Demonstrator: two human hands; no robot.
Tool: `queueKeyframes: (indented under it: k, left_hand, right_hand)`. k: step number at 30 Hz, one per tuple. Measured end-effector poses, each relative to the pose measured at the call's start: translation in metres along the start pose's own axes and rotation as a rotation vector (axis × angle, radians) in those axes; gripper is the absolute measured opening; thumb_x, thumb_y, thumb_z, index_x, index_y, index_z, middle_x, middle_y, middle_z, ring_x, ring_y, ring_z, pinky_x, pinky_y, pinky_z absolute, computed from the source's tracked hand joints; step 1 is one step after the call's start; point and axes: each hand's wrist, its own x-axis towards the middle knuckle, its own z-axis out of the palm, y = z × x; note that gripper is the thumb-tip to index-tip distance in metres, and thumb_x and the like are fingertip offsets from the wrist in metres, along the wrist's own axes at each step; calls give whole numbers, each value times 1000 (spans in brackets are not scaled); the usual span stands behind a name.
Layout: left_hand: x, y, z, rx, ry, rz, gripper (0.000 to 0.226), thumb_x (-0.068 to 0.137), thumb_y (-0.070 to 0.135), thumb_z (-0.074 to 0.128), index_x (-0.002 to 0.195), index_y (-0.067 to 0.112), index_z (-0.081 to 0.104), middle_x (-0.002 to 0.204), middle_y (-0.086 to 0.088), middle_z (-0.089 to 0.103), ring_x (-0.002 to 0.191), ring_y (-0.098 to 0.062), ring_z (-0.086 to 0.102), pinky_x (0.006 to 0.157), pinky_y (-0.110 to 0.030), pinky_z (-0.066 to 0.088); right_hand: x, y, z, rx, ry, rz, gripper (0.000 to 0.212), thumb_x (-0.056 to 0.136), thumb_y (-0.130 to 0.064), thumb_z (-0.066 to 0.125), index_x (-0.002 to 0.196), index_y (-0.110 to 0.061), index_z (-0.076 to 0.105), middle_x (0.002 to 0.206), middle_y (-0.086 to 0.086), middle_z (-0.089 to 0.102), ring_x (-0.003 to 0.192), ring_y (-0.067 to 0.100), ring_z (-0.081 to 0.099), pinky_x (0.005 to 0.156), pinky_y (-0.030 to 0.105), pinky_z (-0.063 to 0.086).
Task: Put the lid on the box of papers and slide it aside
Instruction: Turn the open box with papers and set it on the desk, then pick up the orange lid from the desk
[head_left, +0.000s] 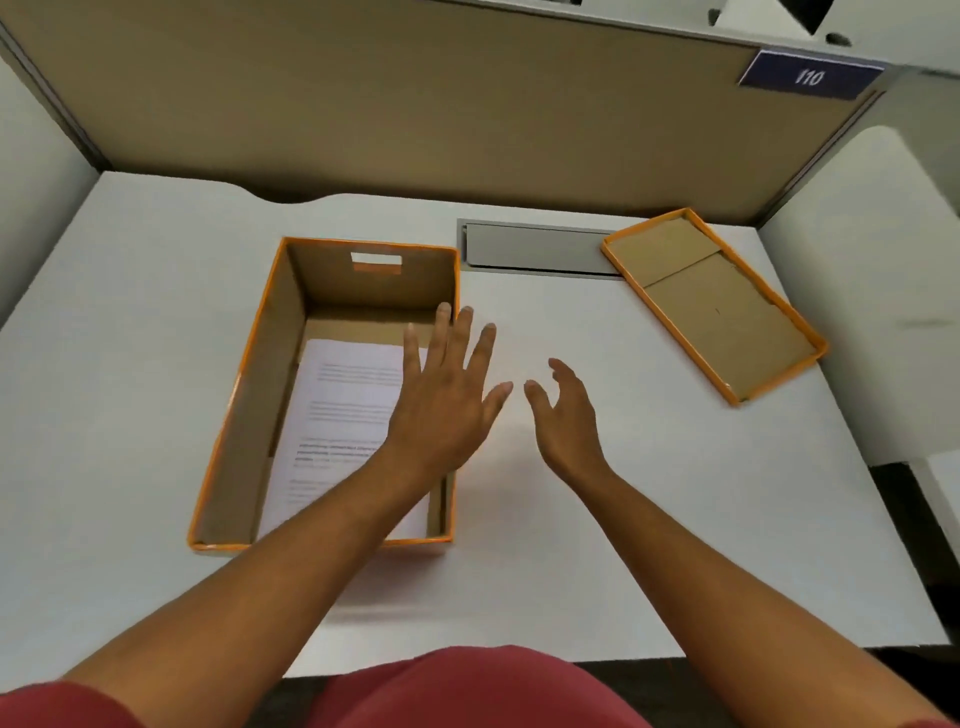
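Hovering over the white worktop (156, 364), my left hand (447, 400) spreads above the open box (244, 405) of papers (343, 415). My right hand (566, 415) curls loosely, empty. The lid (717, 306) lies upturned, far right.

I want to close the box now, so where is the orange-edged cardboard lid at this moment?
In the head view the orange-edged cardboard lid lies inside-up at the far right of the white desk, beside the grey cable hatch, untouched by either hand.

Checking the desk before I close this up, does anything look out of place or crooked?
The lid lies upside down and askew at the desk's far right, apart from the open box. The papers inside look flat. Nothing looks spilled or damaged.
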Motion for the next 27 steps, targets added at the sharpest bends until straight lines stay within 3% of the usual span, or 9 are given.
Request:
queueKeyframes:
  k: [4,11,14,17,21,24,27]
  left_hand:
    - [31,66,28,-3,-80,100,76,103,65,18,167,24,13,176,-10,2,162,-33,-6,128,-62,1]
    - [79,158,85,41,-269,174,76,104,63,16,167,22,6,176,-10,-1,161,-33,-12,128,-60,-2]
    - [87,181,105,39,-332,163,75,104,62,16,167,23,5,176,-10,-1,162,-33,-11,128,-60,-2]
    - [89,195,122,38,-378,161,78,101,65,10,167,23,4,176,-10,-1,162,-33,-11,128,-59,-4]
    - [93,201,139,34,-415,126,80,98,65,7,167,24,7,176,-9,2,162,-32,-9,129,-58,-4]
    - [97,203,146,-32,-369,54,77,101,61,11,165,19,23,172,-13,24,161,-34,13,126,-58,12]
    - [102,205,148,-62,-289,-4,67,106,54,27,158,13,38,150,-15,54,137,-36,51,104,-52,45]
  right_hand:
    - [52,62,-79,-285,67,-80,56,104,-34,54,155,-16,40,161,9,41,148,29,39,120,44,34]
    - [131,164,-187,-698,15,-4,65,102,-34,51,157,-6,31,164,20,30,149,41,31,121,52,28]
    - [149,190,-204,-785,-19,6,67,98,-35,51,155,-5,32,161,18,35,146,40,34,119,55,29]
    - [152,207,-202,-803,-55,-25,62,94,-32,52,146,-1,40,145,17,49,126,38,50,109,50,37]
    - [121,209,-175,-832,-22,-107,67,94,-29,55,152,0,37,150,17,47,119,37,54,107,47,39]
    - [79,203,-147,-801,-45,-205,68,94,-32,54,153,-3,38,150,14,47,116,34,54,106,47,40]
    - [35,193,-122,-739,-108,-258,69,91,-33,55,152,-3,42,146,14,52,110,33,55,99,46,45]
